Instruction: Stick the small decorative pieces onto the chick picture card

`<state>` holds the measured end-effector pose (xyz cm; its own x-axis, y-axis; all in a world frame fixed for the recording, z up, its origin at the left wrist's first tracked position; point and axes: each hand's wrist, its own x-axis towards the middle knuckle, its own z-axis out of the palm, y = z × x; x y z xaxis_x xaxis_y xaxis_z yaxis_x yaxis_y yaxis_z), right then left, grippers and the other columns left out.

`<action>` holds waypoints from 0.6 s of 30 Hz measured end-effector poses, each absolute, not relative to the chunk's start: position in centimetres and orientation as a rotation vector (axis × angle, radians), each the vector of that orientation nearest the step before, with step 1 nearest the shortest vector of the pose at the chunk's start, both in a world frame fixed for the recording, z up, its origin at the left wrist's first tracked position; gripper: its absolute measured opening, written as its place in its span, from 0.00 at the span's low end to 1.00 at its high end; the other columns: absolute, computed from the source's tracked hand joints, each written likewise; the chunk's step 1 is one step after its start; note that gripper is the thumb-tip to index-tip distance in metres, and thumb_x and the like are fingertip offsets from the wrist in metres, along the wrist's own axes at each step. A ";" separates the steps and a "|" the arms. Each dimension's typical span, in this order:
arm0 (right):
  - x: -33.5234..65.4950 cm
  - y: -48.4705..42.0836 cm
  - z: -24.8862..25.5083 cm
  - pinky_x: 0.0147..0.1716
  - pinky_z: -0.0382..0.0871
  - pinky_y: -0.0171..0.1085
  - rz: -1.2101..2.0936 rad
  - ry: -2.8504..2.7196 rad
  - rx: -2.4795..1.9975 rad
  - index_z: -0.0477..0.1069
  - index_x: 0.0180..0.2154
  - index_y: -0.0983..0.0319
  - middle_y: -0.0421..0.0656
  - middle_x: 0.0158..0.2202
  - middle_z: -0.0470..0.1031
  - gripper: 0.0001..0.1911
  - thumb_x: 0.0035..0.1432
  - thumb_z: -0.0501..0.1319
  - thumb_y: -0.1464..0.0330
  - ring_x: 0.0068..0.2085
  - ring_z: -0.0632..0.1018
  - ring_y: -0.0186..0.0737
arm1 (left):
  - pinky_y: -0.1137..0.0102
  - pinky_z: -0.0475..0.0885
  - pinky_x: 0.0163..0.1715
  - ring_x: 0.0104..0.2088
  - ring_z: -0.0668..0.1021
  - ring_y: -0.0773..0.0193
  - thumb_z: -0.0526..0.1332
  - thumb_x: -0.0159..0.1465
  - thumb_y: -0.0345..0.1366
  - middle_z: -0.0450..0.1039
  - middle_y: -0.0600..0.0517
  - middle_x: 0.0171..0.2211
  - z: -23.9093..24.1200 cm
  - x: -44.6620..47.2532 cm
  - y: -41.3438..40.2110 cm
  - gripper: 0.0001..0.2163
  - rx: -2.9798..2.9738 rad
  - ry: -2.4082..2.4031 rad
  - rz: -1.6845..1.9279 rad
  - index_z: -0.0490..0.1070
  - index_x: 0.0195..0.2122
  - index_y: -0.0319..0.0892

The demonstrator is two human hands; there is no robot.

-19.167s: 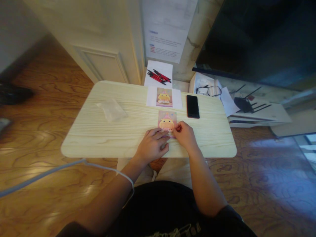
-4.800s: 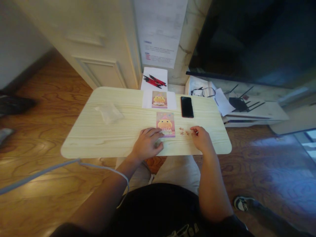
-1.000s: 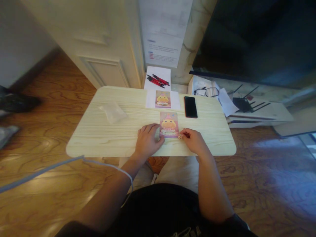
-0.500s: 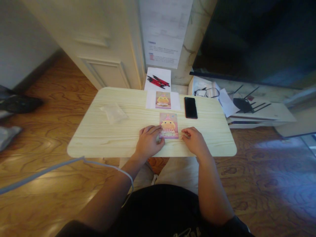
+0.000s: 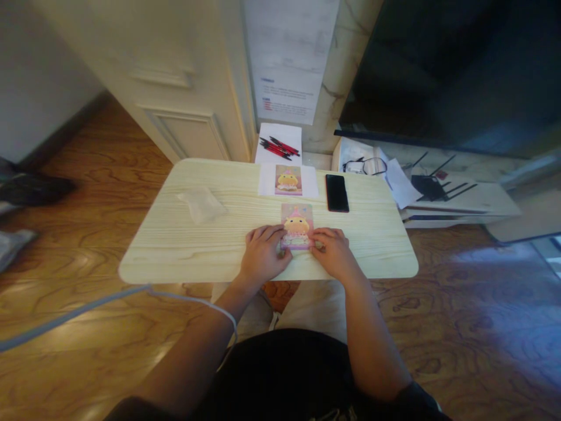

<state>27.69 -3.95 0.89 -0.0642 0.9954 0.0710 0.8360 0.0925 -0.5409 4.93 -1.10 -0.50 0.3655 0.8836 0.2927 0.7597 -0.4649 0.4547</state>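
A pink picture card point(image 5: 297, 221) with a yellow cartoon figure in a pointed hat lies near the table's front edge. My left hand point(image 5: 265, 250) grips its left edge, fingertips on top and thumb by the lower left corner. At the right edge, my right hand point(image 5: 332, 248) has closed its fingers on the card's lower part. Whether anything small is also in those fingers is hidden. Beyond the card, a matching picture point(image 5: 288, 180) shows on a white sheet point(image 5: 310, 182).
A black phone point(image 5: 337, 193) lies right of the sheet. To the left is a crumpled translucent bag point(image 5: 202, 204) on the pale wooden table point(image 5: 162, 245). Several red and black pens point(image 5: 278, 148) rest on paper behind the table. A grey cable point(image 5: 188, 295) passes over my left forearm.
My right hand has moved left, from beside the card onto its right edge. My left hand stays at the left edge. The view has shifted slightly.
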 end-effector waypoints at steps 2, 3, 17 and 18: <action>27.8 -4.1 0.9 0.59 0.65 0.55 0.517 -1.950 -1.790 0.81 0.48 0.52 0.43 0.55 0.78 0.12 0.62 0.65 0.67 0.56 0.70 0.53 | 0.47 0.64 0.59 0.58 0.73 0.46 0.63 0.62 0.38 0.76 0.48 0.58 -0.5 4.9 -1.1 0.18 2.388 1.462 0.741 0.75 0.54 0.48; 27.8 -4.1 1.0 0.59 0.65 0.54 0.525 -1.950 -1.787 0.81 0.48 0.51 0.42 0.55 0.78 0.12 0.62 0.66 0.67 0.56 0.70 0.52 | 0.47 0.65 0.59 0.58 0.73 0.46 0.63 0.62 0.38 0.76 0.47 0.58 -0.5 4.9 -1.1 0.18 2.390 1.459 0.739 0.75 0.54 0.48; 28.1 -3.4 0.6 0.62 0.63 0.54 0.536 -2.013 -1.731 0.79 0.52 0.52 0.41 0.59 0.77 0.16 0.62 0.67 0.67 0.60 0.70 0.51 | 0.52 0.68 0.57 0.59 0.74 0.50 0.61 0.64 0.39 0.74 0.50 0.61 0.4 3.0 -0.4 0.20 2.455 1.359 0.621 0.73 0.58 0.52; 28.1 -3.3 0.5 0.62 0.63 0.54 0.541 -2.014 -1.731 0.79 0.52 0.52 0.41 0.59 0.77 0.15 0.63 0.66 0.67 0.60 0.70 0.51 | 0.52 0.68 0.57 0.59 0.74 0.50 0.60 0.65 0.40 0.74 0.50 0.61 0.4 2.8 -0.3 0.20 2.455 1.346 0.612 0.73 0.59 0.52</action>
